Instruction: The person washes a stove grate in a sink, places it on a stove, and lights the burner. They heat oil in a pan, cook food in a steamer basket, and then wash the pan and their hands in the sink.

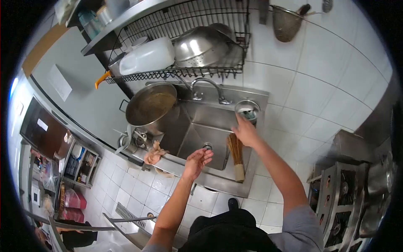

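My right hand (246,132) is at the sink's right rim, its index finger stretched toward a small round metal container (247,107) with something greenish inside. I see nothing held in it. Just below that hand, a bundled-stick brush (236,156) lies along the right rim. My left hand (197,163) is held over the front of the steel sink (201,136), palm turned up and fingers loosely curved, with nothing visible in it. The drain (207,146) shows just beyond its fingertips. A crumpled pinkish cloth or glove (155,153) rests on the front rim, left of this hand.
A large pot (152,105) with brownish contents stands at the sink's left, near the curved faucet (212,84). Above hangs a wire rack (180,69) with a white jug (149,55) and metal bowls (199,46). A stove (342,201) is at the right.
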Demonstrator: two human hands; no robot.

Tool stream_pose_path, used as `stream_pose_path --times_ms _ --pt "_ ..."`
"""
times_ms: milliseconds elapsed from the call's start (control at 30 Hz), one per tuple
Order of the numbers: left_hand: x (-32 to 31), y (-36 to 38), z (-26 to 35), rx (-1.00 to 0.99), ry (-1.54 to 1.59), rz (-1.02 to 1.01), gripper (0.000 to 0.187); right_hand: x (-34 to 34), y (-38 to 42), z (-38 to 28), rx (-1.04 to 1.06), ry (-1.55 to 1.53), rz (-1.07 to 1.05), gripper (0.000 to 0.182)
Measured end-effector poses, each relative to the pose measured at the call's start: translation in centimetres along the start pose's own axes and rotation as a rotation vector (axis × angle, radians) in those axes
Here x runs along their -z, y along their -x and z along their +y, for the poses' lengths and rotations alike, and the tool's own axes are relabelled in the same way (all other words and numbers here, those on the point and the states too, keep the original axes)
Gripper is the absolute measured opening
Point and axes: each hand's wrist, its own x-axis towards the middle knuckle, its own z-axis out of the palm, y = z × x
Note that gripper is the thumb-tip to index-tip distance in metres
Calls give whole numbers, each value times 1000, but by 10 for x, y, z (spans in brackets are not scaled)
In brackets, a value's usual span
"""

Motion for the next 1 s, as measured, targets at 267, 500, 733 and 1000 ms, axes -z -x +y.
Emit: stream_pose_path --times_ms 267,500,733,1000 --pt "38 -109 84 -27 -47 -2 28 -79 -167 56 42 764 -187 45" --pt "45 -274 119 3 28 -138 13 -119 -171 3 -269 -65 20 30" --pt "25 -318 135 206 -75 -108 29 -211 -200 -26 -669 -1550 174 21" --pt "47 -258 171 -321 -1027 -385 29 -235 -225 -50 -626 -1103 442 20"
